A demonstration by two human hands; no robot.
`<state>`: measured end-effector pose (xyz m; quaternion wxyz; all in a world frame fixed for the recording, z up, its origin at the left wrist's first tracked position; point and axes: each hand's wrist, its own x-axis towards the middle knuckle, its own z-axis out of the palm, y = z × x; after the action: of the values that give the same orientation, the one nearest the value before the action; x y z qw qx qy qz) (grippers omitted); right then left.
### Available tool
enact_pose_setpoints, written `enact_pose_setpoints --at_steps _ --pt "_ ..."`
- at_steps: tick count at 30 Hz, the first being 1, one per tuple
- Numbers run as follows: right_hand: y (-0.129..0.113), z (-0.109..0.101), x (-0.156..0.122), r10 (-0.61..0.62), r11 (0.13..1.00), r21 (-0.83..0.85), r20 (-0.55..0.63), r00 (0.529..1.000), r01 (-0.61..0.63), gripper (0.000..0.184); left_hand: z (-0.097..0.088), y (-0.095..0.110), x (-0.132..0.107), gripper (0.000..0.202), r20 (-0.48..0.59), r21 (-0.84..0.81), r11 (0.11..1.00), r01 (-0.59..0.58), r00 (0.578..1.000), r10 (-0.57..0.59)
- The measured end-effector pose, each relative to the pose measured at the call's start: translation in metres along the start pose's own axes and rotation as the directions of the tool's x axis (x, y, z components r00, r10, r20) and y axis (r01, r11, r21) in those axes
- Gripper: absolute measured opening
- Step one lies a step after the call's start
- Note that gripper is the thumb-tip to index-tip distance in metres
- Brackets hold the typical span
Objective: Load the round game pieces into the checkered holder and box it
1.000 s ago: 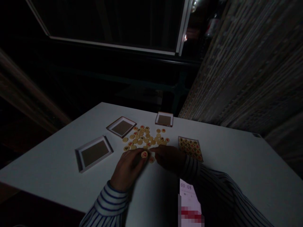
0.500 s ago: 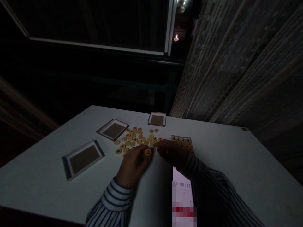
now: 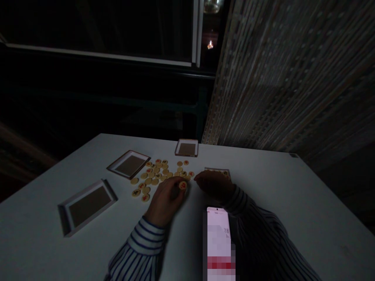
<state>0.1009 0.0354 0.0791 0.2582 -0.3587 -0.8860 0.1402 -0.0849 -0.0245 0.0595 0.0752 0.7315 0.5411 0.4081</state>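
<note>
Cream disc [image 3: 183,185] stays pinched in our left hand [image 3: 164,200] alone; our right hand [image 3: 214,184], grip unclear, has drawn away toward the box [image 3: 217,169].

Blue-striped pale sleeves [image 3: 137,251], banded cuffs [image 3: 147,235]

Left forearm [image 3: 137,248] slanting up and inward from lower edge, sleeved to wrist; left hand [image 3: 162,201] with thumb and fingers [image 3: 175,180] curled together in pinch. Right forearm [image 3: 266,230] reaching in from lower right; right hand [image 3: 215,184] shadowed, back upward, fingertips toward left hand, grip unclear. Hands near, apart.
</note>
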Motion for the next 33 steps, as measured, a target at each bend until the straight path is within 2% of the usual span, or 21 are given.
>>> enact_pose_setpoints --at_steps 3,6,11,15,24,28,33 --pt "0.003 -0.01 -0.001 -0.004 1.0 0.009 0.005 1.0 0.004 0.015 0.007 0.002 0.005 0.023 0.044 -0.018 1.0 0.009 0.999 -0.008" --pt "0.005 -0.019 0.0 0.043 0.999 0.003 0.018 0.999 -0.043 0.016 0.014 0.005 0.011 0.023 0.077 -0.034 0.999 0.018 0.997 -0.016" --pt "0.007 -0.027 0.001 0.107 0.994 0.001 0.068 0.992 -0.107 0.015 0.026 0.011 0.019 0.022 0.039 -0.074 0.997 0.036 0.999 -0.033" --pt "0.013 -0.032 0.001 0.144 0.989 0.024 0.08 0.986 -0.146 0.015 0.034 0.013 0.026 0.024 0.061 -0.084 0.996 0.034 0.998 -0.028" --pt "0.027 -0.039 -0.002 0.2 0.98 0.017 -0.002 0.98 -0.2 0.014 0.058 0.011 0.05 0.027 0.048 -0.159 0.985 0.074 0.997 -0.067" --pt "0.036 -0.043 -0.003 0.237 0.971 -0.006 -0.013 0.971 -0.237 0.014 0.073 0.004 0.051 0.026 0.018 -0.26 0.956 0.133 0.991 -0.133" --pt "0.044 -0.047 -0.003 0.282 0.959 0.01 -0.014 0.959 -0.282 0.013 0.085 0.004 0.05 0.027 -0.043 -0.278 0.948 0.154 0.984 -0.173"
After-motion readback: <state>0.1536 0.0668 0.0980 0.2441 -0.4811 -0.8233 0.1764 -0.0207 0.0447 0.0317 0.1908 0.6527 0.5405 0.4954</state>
